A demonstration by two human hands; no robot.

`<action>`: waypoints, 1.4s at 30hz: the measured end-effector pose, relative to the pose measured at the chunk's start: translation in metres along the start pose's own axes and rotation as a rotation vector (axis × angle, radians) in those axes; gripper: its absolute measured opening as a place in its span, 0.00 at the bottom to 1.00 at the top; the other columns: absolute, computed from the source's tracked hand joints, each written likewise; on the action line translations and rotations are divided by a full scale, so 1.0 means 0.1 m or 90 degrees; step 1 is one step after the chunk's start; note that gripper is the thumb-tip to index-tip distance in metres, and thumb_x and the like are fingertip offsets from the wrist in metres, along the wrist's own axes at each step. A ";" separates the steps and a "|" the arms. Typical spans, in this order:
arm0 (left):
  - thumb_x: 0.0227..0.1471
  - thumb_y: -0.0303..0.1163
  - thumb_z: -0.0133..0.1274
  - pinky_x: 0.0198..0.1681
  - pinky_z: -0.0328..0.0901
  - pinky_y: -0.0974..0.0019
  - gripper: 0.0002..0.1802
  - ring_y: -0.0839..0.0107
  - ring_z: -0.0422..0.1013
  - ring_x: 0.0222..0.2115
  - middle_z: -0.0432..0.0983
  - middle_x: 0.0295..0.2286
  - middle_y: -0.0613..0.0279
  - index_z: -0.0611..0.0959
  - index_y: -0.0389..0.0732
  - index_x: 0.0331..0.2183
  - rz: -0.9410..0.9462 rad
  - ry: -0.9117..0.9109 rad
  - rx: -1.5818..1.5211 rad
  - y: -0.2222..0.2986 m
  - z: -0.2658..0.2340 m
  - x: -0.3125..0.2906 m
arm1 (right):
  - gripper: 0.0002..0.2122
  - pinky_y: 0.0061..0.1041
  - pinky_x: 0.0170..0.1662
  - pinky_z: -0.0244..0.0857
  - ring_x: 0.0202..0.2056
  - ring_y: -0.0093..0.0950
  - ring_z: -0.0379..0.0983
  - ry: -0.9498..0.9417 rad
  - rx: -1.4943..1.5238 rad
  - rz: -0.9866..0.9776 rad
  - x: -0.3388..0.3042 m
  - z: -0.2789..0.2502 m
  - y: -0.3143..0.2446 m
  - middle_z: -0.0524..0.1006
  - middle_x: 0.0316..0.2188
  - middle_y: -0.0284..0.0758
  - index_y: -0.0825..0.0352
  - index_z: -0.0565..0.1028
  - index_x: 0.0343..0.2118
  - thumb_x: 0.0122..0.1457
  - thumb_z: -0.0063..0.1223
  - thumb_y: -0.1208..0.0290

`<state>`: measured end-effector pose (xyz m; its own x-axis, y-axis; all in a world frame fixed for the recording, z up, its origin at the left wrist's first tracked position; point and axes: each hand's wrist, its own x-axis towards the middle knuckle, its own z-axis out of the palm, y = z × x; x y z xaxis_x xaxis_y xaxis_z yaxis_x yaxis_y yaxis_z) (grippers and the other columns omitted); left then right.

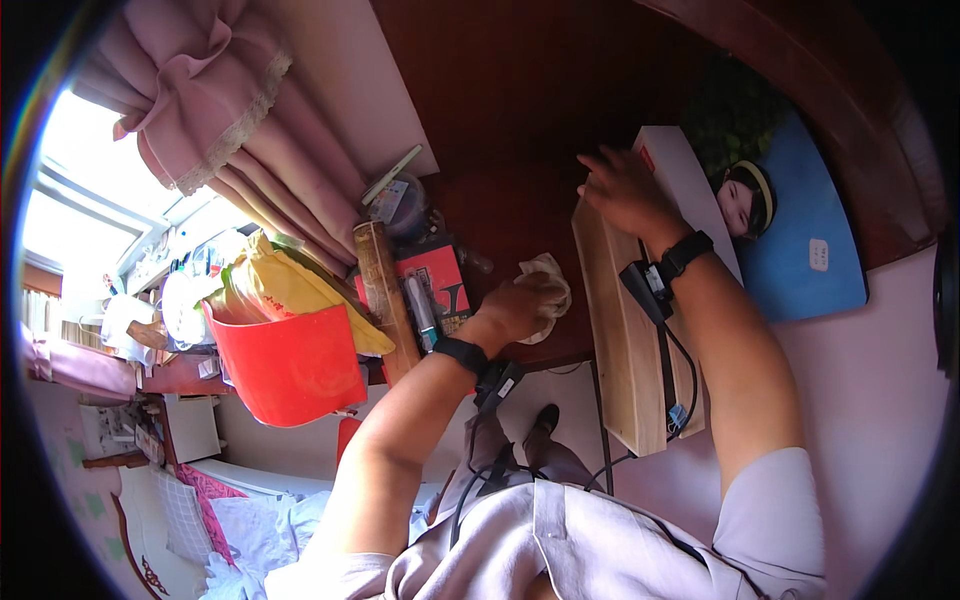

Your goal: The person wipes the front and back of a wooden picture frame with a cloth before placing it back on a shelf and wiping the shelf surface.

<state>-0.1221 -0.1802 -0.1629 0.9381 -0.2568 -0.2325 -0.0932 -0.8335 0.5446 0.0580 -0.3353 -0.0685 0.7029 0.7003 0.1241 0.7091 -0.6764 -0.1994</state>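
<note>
On the dark red-brown tabletop (480, 210), my left hand (512, 312) is closed over a crumpled beige cloth (546, 280) near the front edge. My right hand (632, 198) is at the far end of a long, pale wooden box (622, 345). Its fingers are spread, and whether they touch the box's rim I cannot tell. The box stretches toward me past the table's front edge, with my right forearm above its side. Each of my wrists wears a black band with a small cabled device.
Left of the cloth are a brown cylinder (382, 290), a red booklet (432, 272) and a round clear container (402, 208). A red bin (290, 368) holds yellow fabric (270, 285). At right are a white box (690, 185) and a blue picture panel (810, 230). Pink curtains (240, 110) hang far left.
</note>
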 end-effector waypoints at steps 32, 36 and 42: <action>0.52 0.37 0.44 0.40 0.66 0.60 0.17 0.62 0.69 0.43 0.71 0.44 0.56 0.74 0.46 0.44 -0.281 0.106 0.326 -0.49 -1.08 1.21 | 0.23 0.39 0.59 0.50 0.56 0.44 0.55 -0.037 -0.012 0.007 0.06 -0.14 -0.16 0.65 0.52 0.45 0.63 0.66 0.51 0.54 0.51 0.60; 0.53 0.39 0.45 0.43 0.66 0.56 0.23 0.58 0.66 0.48 0.67 0.48 0.51 0.70 0.45 0.51 -0.318 0.031 0.250 -0.78 -1.18 1.02 | 0.22 0.39 0.59 0.50 0.56 0.43 0.56 -0.011 0.023 -0.013 0.09 -0.16 -0.24 0.65 0.52 0.45 0.64 0.66 0.51 0.54 0.50 0.60; 0.54 0.41 0.45 0.47 0.64 0.54 0.20 0.59 0.62 0.52 0.65 0.50 0.53 0.75 0.46 0.47 -0.461 0.049 0.227 -0.75 -1.26 0.93 | 0.23 0.37 0.60 0.47 0.57 0.43 0.54 -0.020 0.014 0.002 0.02 -0.19 -0.13 0.64 0.53 0.45 0.63 0.66 0.52 0.54 0.48 0.59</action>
<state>0.0139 -0.0796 -0.1240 0.8259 0.4297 -0.3651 0.4574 -0.8892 -0.0119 0.0514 -0.3296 -0.0474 0.7032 0.7049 0.0930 0.7049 -0.6741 -0.2209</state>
